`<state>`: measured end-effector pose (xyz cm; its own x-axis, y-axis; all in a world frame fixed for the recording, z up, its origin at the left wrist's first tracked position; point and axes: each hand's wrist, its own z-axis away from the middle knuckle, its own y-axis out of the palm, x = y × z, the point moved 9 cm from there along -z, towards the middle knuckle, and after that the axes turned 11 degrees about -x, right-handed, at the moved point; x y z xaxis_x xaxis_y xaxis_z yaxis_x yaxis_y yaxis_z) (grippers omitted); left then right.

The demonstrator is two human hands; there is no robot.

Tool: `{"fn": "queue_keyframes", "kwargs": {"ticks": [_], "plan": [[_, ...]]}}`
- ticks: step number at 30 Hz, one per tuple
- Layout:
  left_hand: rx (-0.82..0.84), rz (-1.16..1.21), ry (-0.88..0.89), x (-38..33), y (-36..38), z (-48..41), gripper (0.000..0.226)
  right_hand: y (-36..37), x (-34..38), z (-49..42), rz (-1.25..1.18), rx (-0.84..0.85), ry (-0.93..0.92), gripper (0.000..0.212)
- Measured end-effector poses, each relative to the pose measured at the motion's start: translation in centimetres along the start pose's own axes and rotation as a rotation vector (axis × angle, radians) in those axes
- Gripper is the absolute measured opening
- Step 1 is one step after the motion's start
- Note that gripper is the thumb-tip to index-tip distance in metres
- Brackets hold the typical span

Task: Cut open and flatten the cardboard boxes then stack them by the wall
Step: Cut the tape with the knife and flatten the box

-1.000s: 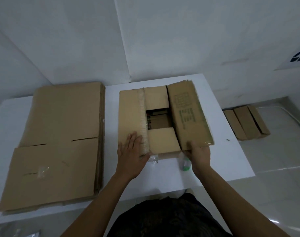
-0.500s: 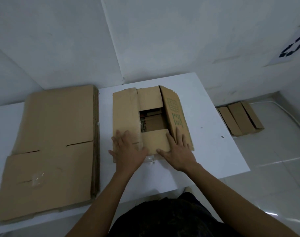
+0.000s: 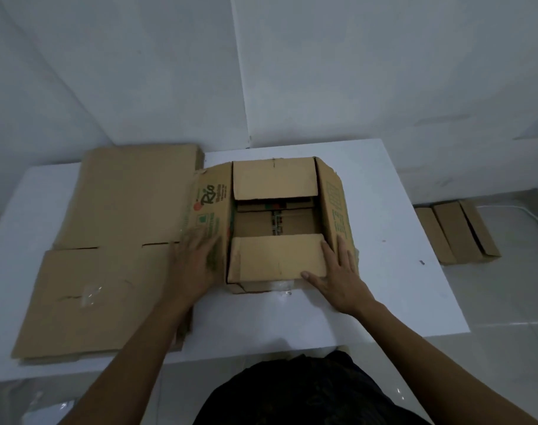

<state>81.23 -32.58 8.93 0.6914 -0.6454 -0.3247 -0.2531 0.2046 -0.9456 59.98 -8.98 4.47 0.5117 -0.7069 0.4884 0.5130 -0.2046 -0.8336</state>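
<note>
Left hand (image 3: 197, 260), right hand (image 3: 338, 279) seemingly atop box (image 3: 274, 185)

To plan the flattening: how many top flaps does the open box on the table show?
4. The left flap, under the left hand; the right flap, touched by the right hand; the far flap and the near flap, both folded inward. More may be hidden underneath.

Right of box: bare table (image 3: 399, 240) out to its edge, open passage.
Front strip: bare table, crossed by both forearms.
Box (image 3: 277, 262) opening: gap between near and far inner flaps, reachable from above.
Left of box: flattened stack (image 3: 123, 225), no gap; the left flap overlaps it.
Side flaps: left hand (image 3: 197, 259) and right hand (image 3: 338, 280) lie flat on them.
Rear: wall (image 3: 323, 72) close behind.
Floor, right: floor cardboard (image 3: 454, 231) against the wall.
</note>
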Motion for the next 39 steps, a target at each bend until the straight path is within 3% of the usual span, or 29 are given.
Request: {"fn": "queue_keyframes", "kwargs": {"ticks": [3, 8, 10, 12, 14, 17, 19, 21, 22, 24, 26, 28, 30, 34, 39], "plan": [[0.088, 0.210, 0.025, -3.3, 1.2, -1.2, 0.066, -0.6, 0.1, 0.1, -0.100, 0.071, -0.075, 0.106], [0.297, 0.178, -0.079, -3.9, 4.8, -2.7, 0.073, -4.8, -0.8, 0.0, -0.296, -0.033, -0.086, 0.089], [0.185, 0.297, -0.122, -4.6, 2.9, -3.6, 0.061, -5.2, -1.9, -0.4, -0.275, -0.072, -0.017, 0.089], [-0.008, 0.458, -0.136, -5.8, -0.5, -4.3, 0.036, -5.3, -2.5, -0.8, -0.292, -0.099, 0.031, 0.086], [-0.080, 0.613, -0.135, -7.5, -3.3, -4.1, 0.026, -5.1, -2.5, -0.9, -0.484, -0.032, 0.062, 0.078], [0.129, 0.750, -0.102, -9.6, -3.9, -2.8, 0.043, -4.9, -2.2, -0.8, -1.026, 0.134, 0.272, 0.067], [0.355, 0.779, -0.109, -10.0, -3.1, -1.7, 0.033, -5.3, -2.6, -1.2, -1.175, 0.171, 0.372, 0.061], [0.658, 0.812, -0.105, -10.5, -1.4, 0.0, 0.024, -5.7, -2.5, -1.5, -1.145, 0.195, 0.381, 0.061], [0.783, 0.712, -0.058, -10.6, -0.3, 1.1, 0.025, -5.7, -2.4, -1.6, -1.091, 0.197, 0.368, 0.065], [0.870, 0.354, 0.061, -9.8, 2.3, 2.5, 0.052, -6.0, -1.2, -1.7, -0.881, 0.205, 0.283, 0.078], [0.780, 0.121, 0.129, -9.5, 4.5, 3.2, 0.074, -5.9, 0.4, -1.9, -0.557, 0.200, 0.108, 0.094], [0.630, 0.013, 0.191, -10.0, 5.5, 3.5, 0.064, -4.9, 1.4, -2.3, -0.201, 0.184, -0.059, 0.108], [0.536, -0.056, 0.236, -10.2, 6.2, 3.4, 0.057, -3.3, 1.5, -2.3, -0.015, 0.188, -0.105, 0.115], [0.740, 0.249, 0.017, -9.7, 7.4, 1.9, 0.074, -1.7, 0.7, -2.0, 0.058, 0.144, -0.114, 0.106], [0.565, 0.200, 0.003, -9.7, 5.5, -4.8, 0.062, -1.3, -0.6, -2.3, -0.001, 0.119, -0.175, 0.101]]}}
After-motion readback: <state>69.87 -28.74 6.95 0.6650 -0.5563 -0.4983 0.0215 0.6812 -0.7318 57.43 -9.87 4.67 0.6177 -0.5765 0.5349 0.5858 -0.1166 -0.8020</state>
